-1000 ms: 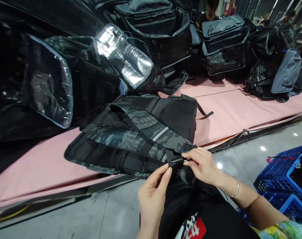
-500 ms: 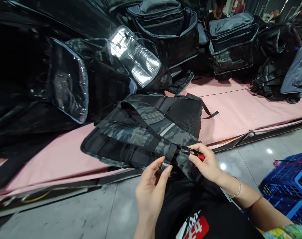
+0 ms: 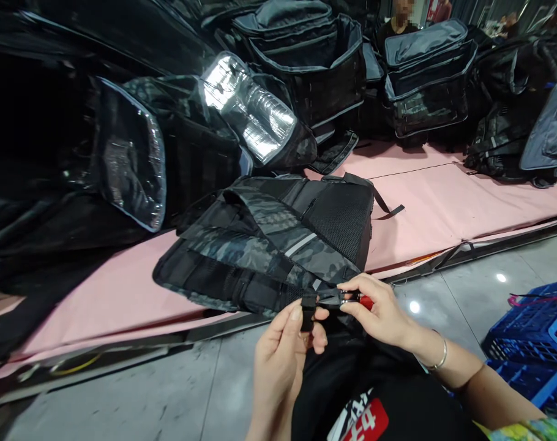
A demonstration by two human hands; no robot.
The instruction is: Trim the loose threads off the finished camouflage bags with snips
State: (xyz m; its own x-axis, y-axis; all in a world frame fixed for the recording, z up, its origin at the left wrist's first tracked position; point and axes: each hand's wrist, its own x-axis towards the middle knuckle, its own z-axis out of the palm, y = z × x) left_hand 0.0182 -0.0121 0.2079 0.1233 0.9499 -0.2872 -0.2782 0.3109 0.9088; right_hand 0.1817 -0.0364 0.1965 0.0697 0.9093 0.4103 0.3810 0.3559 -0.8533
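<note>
A black and grey camouflage backpack [image 3: 260, 245] lies with its straps up on a pink-covered table [image 3: 425, 214]. At its near right corner my left hand [image 3: 287, 343] pinches a black strap end [image 3: 308, 309] between thumb and fingers. My right hand [image 3: 374, 306], with a bracelet on the wrist, is closed on a small red-handled tool [image 3: 365, 301]. The tool's metal tip lies beside the strap, just right of my left fingertips. Most of the handle is hidden in my palm.
Open black bags with grey lining [image 3: 306, 73] stand along the back. A silver-lined flap [image 3: 264, 116] hangs behind the backpack. Dark bags fill the left. Blue crates [image 3: 526, 324] stand on the floor at right. A person [image 3: 400, 21] is in the far background.
My left thumb and fingers have closed on the strap end. My right hand has moved slightly down with the tool, and the shoulder strap has shifted a little.
</note>
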